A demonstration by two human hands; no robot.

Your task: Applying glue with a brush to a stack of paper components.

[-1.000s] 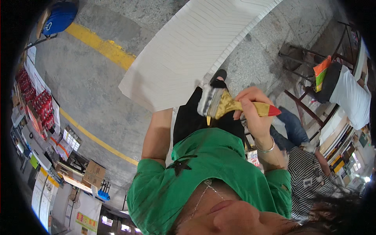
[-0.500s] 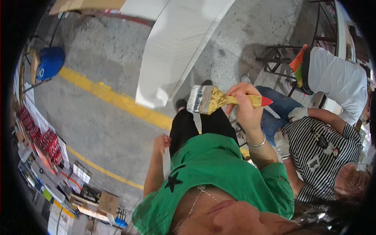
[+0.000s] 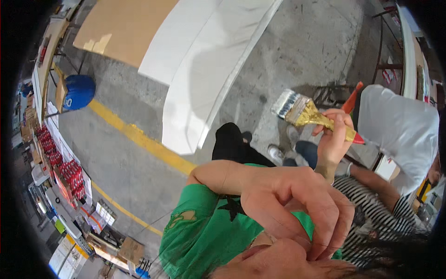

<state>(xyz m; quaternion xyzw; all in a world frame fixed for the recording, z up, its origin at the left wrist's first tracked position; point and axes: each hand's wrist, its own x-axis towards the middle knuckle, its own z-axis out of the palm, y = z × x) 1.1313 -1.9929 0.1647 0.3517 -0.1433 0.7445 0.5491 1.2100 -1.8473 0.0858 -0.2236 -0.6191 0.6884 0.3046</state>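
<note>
My right hand point(image 3: 333, 139) holds a wide paintbrush point(image 3: 306, 114) by its handle, out to the right above the floor. The handle is gold with a red tip, and the bristles, partly coated in white, point up and left. Close to the camera, my left hand point(image 3: 292, 197) is raised across my green shirt, its fingers curled inward and drawn toward the thumb. I see nothing held in it, though the fingertips are partly hidden. Ahead of me lies a long white sheet point(image 3: 200, 93) with a bent edge, beside a brown board point(image 3: 127, 28).
At right, a co-worker in a striped top point(image 3: 371, 200) sits close by, near a light grey covered bundle point(image 3: 397, 125). A blue round container point(image 3: 80, 92) stands at left, near a yellow floor line point(image 3: 139, 139). Benches with red-patterned items point(image 3: 72, 176) run along the far left.
My left hand has come up from beside my leg to close in front of the camera. The right hand has carried the paintbrush further right. The view has shifted, showing more brown board.
</note>
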